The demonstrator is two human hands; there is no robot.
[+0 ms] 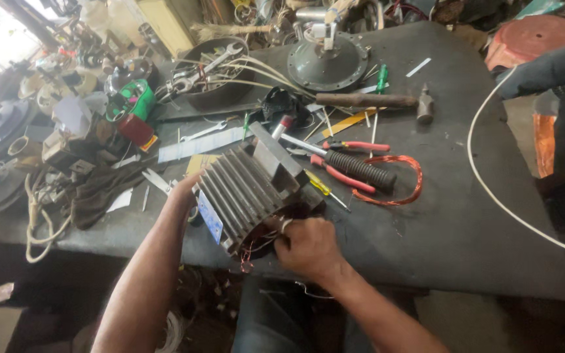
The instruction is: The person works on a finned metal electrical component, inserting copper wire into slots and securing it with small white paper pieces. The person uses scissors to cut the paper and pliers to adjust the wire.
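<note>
Your left hand (186,189) is pressed flat against the far side of the finned motor body (243,189). Its fingers lie open on the metal and do not wrap around anything. It looks like that hand is there to keep the heavy motor from rolling or sliding.

Your right hand (307,247) is closed at the open end of the motor, the end that points at you. The fingers seem to pinch something small there, near the thin copper wires (248,253) that poke out. You cannot tell just what it is pinching, because the fingers hide it.

The motor lies on its side at the near edge of the grey workbench (452,216), tilted so the open end faces you. That makes the inside easy to reach.

Just past the motor sit the tools, close enough to grab: red-handled pliers (344,171), a small yellow screwdriver (322,188) and a loop of copper wire (397,180). A bit farther off lies a hammer (374,101) with a wooden handle, and behind it a round metal cover (327,62). A white cable (492,189) curves across the right side of the bench. On the left is a heap of old parts and wires, out of your way.
</note>
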